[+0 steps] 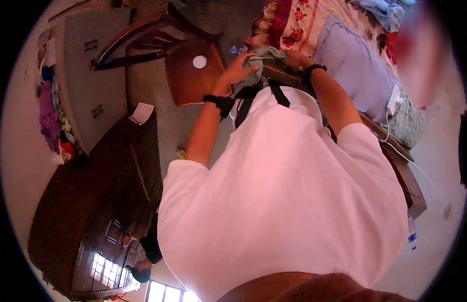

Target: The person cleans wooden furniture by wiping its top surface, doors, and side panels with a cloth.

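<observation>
Both of my arms reach forward to a grey-green cloth (266,54) beside the wooden bed edge at the top centre. My left hand (237,69), with a black band at the wrist, is at the cloth's left side, its fingers apart. On the other side, my right hand (296,59) is closed at the cloth's right end, also with a dark band at the wrist. The cloth hangs bunched between the two hands, and its lower part drops near my lap.
A wooden chair (185,75) with a round white object (199,62) stands to the left. On the right, the bed bears a floral cover (300,25), a lavender pillow (352,65) and a white power strip (393,99) with a cable. A dark wooden cabinet (107,171) is at lower left.
</observation>
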Available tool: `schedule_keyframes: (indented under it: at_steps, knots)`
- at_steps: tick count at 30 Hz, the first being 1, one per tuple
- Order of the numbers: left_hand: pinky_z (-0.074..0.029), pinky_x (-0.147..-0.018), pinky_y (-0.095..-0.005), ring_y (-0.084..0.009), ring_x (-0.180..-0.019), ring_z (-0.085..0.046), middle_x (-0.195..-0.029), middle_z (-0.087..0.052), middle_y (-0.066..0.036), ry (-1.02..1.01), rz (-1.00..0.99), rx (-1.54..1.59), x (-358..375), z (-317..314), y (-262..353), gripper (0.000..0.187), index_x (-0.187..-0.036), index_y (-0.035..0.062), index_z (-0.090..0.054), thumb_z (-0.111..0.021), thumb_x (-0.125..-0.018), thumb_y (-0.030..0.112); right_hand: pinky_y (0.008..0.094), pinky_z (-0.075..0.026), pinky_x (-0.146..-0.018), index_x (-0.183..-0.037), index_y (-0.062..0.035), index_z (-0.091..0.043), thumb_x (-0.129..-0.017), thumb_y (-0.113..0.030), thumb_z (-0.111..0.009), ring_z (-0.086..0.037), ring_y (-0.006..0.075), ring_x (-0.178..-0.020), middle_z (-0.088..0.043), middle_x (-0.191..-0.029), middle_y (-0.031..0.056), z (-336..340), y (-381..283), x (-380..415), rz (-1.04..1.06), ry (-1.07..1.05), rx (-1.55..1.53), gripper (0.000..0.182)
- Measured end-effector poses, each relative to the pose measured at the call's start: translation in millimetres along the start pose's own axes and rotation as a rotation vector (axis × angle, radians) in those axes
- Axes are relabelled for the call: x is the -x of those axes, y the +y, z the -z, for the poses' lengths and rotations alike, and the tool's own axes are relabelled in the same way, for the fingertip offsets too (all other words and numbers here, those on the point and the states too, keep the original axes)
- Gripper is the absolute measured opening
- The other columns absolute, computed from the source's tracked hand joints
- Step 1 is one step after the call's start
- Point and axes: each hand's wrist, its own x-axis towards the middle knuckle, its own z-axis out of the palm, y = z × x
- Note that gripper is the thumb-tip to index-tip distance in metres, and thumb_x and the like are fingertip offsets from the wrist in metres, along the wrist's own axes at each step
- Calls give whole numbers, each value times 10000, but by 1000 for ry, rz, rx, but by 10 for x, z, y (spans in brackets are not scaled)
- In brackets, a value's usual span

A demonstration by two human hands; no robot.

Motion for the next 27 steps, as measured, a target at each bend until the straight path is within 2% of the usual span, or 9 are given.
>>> schedule_keyframes:
  at_steps: [1,4,8,9,10,17,21,24,27]
  knots:
    - [-379,-1025,-378,-292,-1221,-492,-1259,-548,-171,6,-2,37,-20,42,23,610,-1295,38,-502,-685,-846,409,374,-458,-929,-1338,-146,-450,-848,-252,-607,-523,343,-1157,-508,-1239,191,7,26,-45,5,-8,-4,525]
    - [-398,-1001,-410,-341,-1185,-509,-1224,-574,-189,33,-5,-45,-62,61,73,539,-1249,24,-539,-658,-868,386,425,-488,-845,-1330,-160,-455,-826,-211,-618,-580,386,-1013,-557,-1099,216,28,124,-110,44,642,299,532]
    - [-430,-947,-456,-398,-1098,-545,-1188,-592,-218,45,-87,-359,-258,-66,36,485,-1188,19,-579,-577,-908,415,468,-523,-791,-1327,-112,-479,-896,-104,-509,-632,351,-986,-642,-1056,223,334,261,-417,98,562,144,432]
    - [-430,-947,-456,-398,-1098,-545,-1188,-592,-218,45,-76,-363,-287,-36,54,485,-1188,19,-579,-577,-908,415,456,-513,-807,-1257,-119,-545,-840,-168,-569,-630,346,-996,-642,-1069,213,366,239,-490,95,327,109,421]
    - [-440,-930,-462,-399,-1082,-560,-1164,-606,-216,-59,-20,-445,-368,4,83,484,-1176,22,-588,-546,-913,426,444,-502,-823,-1187,-126,-610,-784,-233,-630,-627,340,-1005,-642,-1082,202,406,219,-554,90,94,76,418]
    - [-467,-888,-466,-413,-1026,-591,-1141,-610,-244,-591,1,-533,-1027,-434,92,489,-1156,12,-589,-458,-933,427,411,-501,-860,-1123,-85,-663,-826,-331,-552,-638,286,-1023,-653,-1144,172,219,76,-65,15,-333,67,401]
    - [-456,-928,-467,-392,-1071,-591,-1187,-606,-227,-704,-5,-517,-1107,-693,368,473,-1186,16,-590,-451,-930,389,414,-484,-901,-1171,-69,-624,-831,-328,-562,-620,298,-1056,-633,-1180,178,-153,463,-183,110,-347,-48,432]
    - [-483,-874,-440,-387,-1009,-618,-1125,-635,-230,-798,-6,-498,-1407,-1370,-353,449,-1095,-4,-641,-499,-880,364,416,-471,-931,-1207,-56,-594,-834,-326,-568,-606,306,-1081,-619,-1207,182,-547,828,-305,240,-245,-125,461]
    - [-469,-907,-451,-398,-1053,-601,-1175,-614,-238,-680,162,-672,-1152,-1178,540,499,-1197,-9,-584,-497,-890,375,427,-458,-949,-1266,-43,-534,-820,-297,-586,-592,327,-1102,-593,-1237,201,-718,994,-322,256,-100,-332,516]
